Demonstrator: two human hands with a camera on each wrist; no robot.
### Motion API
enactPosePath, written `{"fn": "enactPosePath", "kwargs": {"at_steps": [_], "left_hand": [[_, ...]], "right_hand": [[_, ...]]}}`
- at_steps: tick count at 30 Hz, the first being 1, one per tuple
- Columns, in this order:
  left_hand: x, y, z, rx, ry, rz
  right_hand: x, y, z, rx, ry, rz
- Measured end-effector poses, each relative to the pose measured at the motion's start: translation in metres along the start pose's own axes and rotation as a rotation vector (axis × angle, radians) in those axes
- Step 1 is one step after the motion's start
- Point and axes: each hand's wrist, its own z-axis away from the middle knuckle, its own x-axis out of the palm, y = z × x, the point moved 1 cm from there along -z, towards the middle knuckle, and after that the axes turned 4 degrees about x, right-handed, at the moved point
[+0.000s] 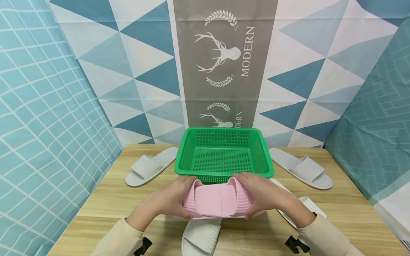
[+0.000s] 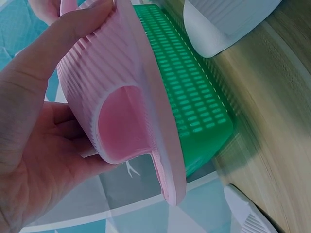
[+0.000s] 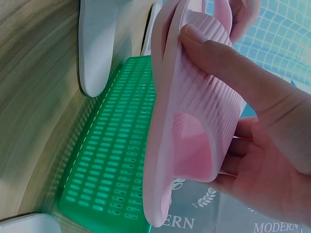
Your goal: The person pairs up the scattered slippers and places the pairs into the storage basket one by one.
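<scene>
Two pink slippers are held up just in front of the green basket (image 1: 271,167), their soles meeting and seeming to overlap in the middle. My left hand (image 1: 175,197) grips one pink slipper (image 2: 104,63) across its ribbed strap, thumb on one side and fingers on the other. The other pink slipper (image 3: 204,82) is gripped the same way by my right hand (image 1: 264,193). Below them, a white slipper (image 1: 203,236) lies on the wooden table (image 1: 105,209). The far ends of the pink slippers are partly hidden by my hands.
A grey-white slipper (image 1: 148,167) lies left of the basket and another grey-white slipper (image 1: 304,170) to its right. A further white slipper (image 1: 312,206) is partly covered by my right forearm. Patterned cloth walls (image 1: 144,71) enclose the table's back and sides.
</scene>
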Motion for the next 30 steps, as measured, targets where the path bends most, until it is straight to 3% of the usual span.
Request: {"fn": "enactPosePath", "kwargs": {"at_steps": [21, 30], "left_hand": [[0.0020, 0.0016, -0.0002, -0.015, -0.047, 0.016], [0.0019, 0.0036, -0.0028, -0.005, -0.046, 0.023]], "right_hand": [[0.0043, 0.0003, 0.0003, 0.016, -0.013, -0.031], [0.0053, -0.0036, -0.0025, -0.008, 0.026, -0.016]]}}
